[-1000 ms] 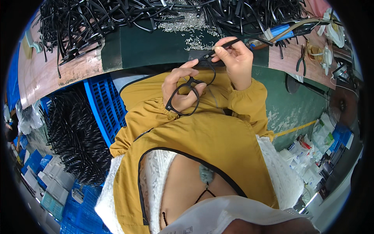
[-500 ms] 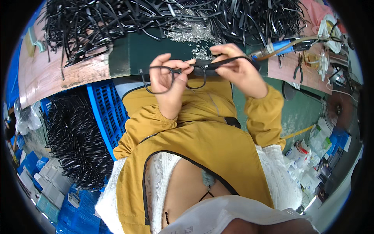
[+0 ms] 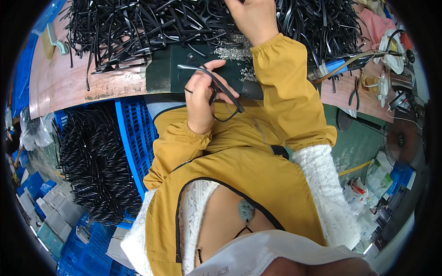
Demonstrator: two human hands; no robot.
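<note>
Workbench (image 3: 60, 87): wooden top heaped with black frame parts (image 3: 138, 27).
Left hand (image 3: 202, 99): fingers (image 3: 208, 73) curled tight around black eyeglass frame (image 3: 216, 89), held at bench edge.
Right hand (image 3: 251, 16): reaching into heap; fingers out of view, grip cannot be told.

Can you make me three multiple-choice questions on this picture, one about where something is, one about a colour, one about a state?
1. Where is the right hand?
A. on the lap
B. up over the pile of black frame parts on the bench
C. inside the blue crate

2. What colour are the sleeves?
A. mustard yellow
B. red
C. grey

3. How is the black eyeglass frame held?
A. lying loose on the bench
B. hanging from a hook
C. gripped in the left hand, one arm of the frame sticking out

Answers: 1 B, the hand reaches to the heap at the top; 2 A, both cuffs are yellow; 3 C, the fingers are closed round the frame.
</note>
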